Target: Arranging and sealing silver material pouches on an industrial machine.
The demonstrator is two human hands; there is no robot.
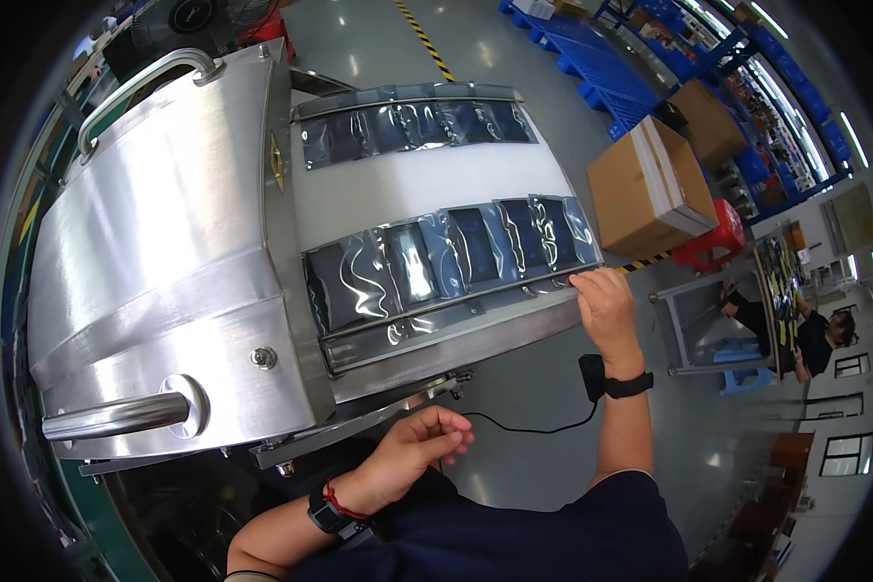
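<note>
Behind is a big workroom with a grey floor (543,383), and a brown box (635,194) sits past a shiny metal machine (165,223). On the machine's white bed (427,182) lie two rows of clear bags with dark, flat things inside: a far row (417,131) and a near row (466,247). The near row lies along a thin bar (456,303) at the front.

To do this bit well, I think each bag end should lie flat and straight at the bar, with no folds. Some bags look wavy, so soft strokes may help more than hard pulls, and the next bag should not get bumped.

The right grip (608,308) is at the near row's right end. Its fingertips are bunched close by the last bag's corner; I cannot tell if they pinch it. The left grip (417,451) hangs loose, half curled, apart from the bags, with nothing in it that I can see.
</note>
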